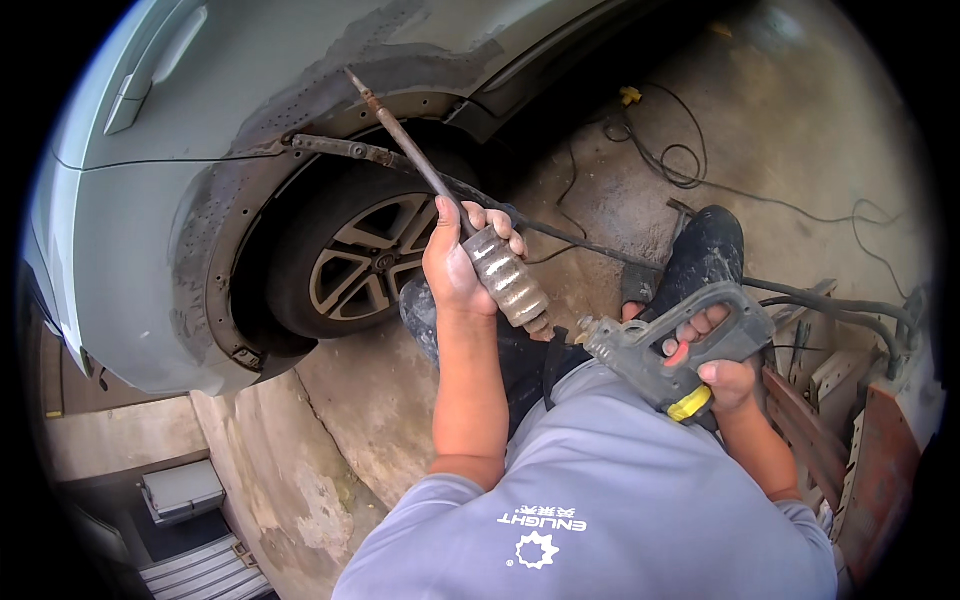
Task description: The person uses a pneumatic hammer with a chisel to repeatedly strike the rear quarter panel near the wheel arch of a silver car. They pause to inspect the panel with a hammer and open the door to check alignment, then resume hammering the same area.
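My left hand (462, 262) is wrapped round a slide hammer (510, 278), where its rod meets the ridged metal weight. The pointed tip lies over the sanded wheel-arch panel (310, 100) of a pale car; whether it touches cannot be told. My right hand (715, 355) grips the handle of a dark grey gun-shaped power tool (650, 350) with a red trigger and a yellow ring. The tool's nozzle points left toward the rear end of the slide hammer, a small gap between them. Rows of small marks cover the bare patches of the panel.
A rusty metal strip (345, 148) runs from the arch edge across the tyre, joined to a dark cable. Behind it is the spoked wheel (375, 258). A thin black cord (740, 190) with a yellow plug (629, 96) lies on the concrete floor. Metal pieces (810, 420) stand at right.
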`<state>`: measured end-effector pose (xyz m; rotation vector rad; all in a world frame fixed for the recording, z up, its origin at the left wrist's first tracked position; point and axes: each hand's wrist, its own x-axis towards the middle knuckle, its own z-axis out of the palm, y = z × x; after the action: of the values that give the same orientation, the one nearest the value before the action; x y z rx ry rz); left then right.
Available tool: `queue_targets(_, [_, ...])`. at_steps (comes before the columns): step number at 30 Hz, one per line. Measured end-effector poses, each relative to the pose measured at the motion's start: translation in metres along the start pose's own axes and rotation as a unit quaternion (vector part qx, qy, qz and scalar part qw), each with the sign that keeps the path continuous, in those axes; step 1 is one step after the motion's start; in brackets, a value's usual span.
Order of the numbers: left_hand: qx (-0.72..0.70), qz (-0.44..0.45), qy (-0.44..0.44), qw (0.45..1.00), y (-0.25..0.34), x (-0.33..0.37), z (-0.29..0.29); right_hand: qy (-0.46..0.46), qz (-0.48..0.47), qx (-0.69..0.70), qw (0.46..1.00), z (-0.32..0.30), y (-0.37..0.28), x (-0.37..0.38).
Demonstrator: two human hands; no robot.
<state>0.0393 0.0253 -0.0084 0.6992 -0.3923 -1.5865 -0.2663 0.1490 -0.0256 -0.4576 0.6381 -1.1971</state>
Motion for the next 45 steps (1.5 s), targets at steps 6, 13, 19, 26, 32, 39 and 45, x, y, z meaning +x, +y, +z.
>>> queue_targets(6, [-0.016, -0.001, 0.002, 1.000, 0.000, -0.001, 0.001, 0.000, 0.003, -0.003, 1.000, -0.001, -0.001, -0.002])
queue_targets(13, [-0.010, -0.004, -0.019, 1.000, 0.001, -0.001, 0.001, -0.006, -0.001, -0.002, 1.000, -0.002, -0.001, -0.002])
queue_targets(19, [-0.041, -0.009, -0.026, 0.999, -0.003, 0.003, 0.004, -0.033, 0.010, 0.001, 0.999, -0.015, 0.005, -0.001])
queue_targets(26, [-0.051, -0.002, -0.036, 0.998, -0.006, 0.013, 0.009, -0.044, 0.019, 0.010, 0.999, -0.019, 0.005, 0.002])
queue_targets(32, [-0.068, -0.005, -0.025, 0.997, -0.010, 0.015, 0.013, -0.020, 0.007, 0.035, 0.999, -0.001, 0.002, 0.001])
queue_targets(39, [-0.071, 0.005, -0.014, 0.997, -0.008, 0.015, 0.017, 0.006, -0.022, 0.044, 0.999, 0.005, 0.006, -0.005])
queue_targets(45, [-0.072, 0.004, -0.010, 0.997, -0.011, 0.016, 0.018, 0.009, -0.027, 0.025, 0.999, 0.009, 0.001, -0.006])
